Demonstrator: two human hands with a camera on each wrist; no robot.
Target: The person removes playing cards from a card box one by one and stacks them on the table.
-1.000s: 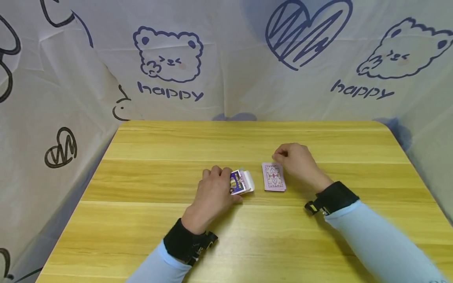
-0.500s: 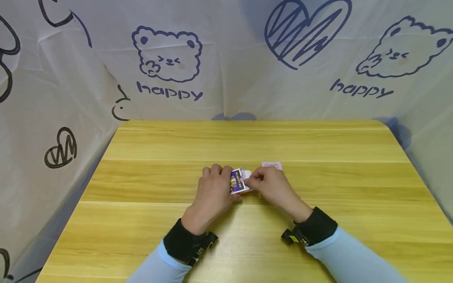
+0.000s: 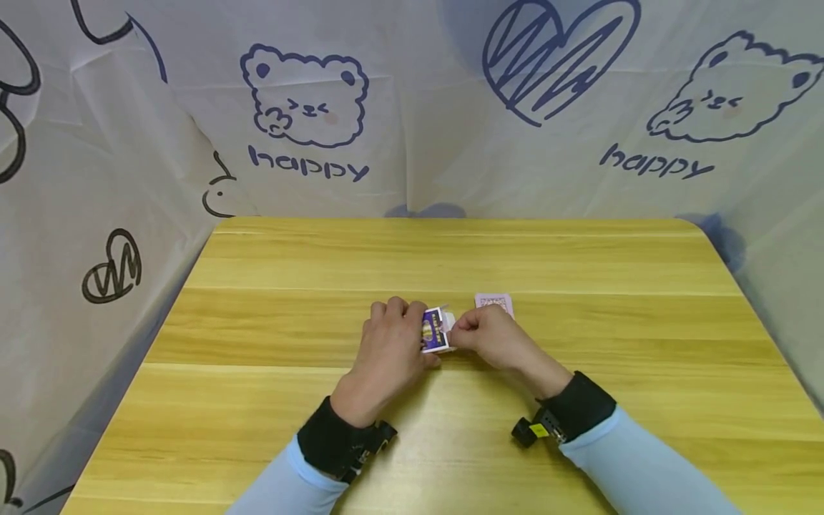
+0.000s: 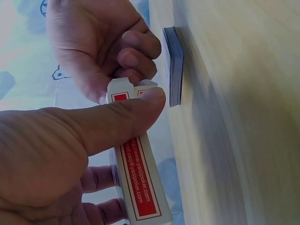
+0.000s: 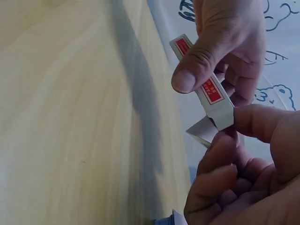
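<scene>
A small playing-card box (image 3: 434, 330), purple and yellow on top with white edges, is gripped by my left hand (image 3: 389, 340). In the left wrist view, the thumb lies across the box's narrow red-and-white side. My right hand (image 3: 498, 340) pinches the box's open right end between thumb and index finger, its other fingers curled. A white flap (image 5: 202, 130) sticks out at that end in the right wrist view. Behind the right hand lies a stack of playing cards (image 3: 493, 299) with pink patterned backs, partly hidden; its edges show in the left wrist view.
The light wooden table (image 3: 290, 429) spreads around both hands. At its back and sides hangs a white cloth (image 3: 431, 114) with drawn bears and hearts. Black wrist straps with cameras sit on both wrists.
My right hand has moved left from the card stack to the box's open end and now pinches there, covering part of the stack. The left hand has stayed on the box.
</scene>
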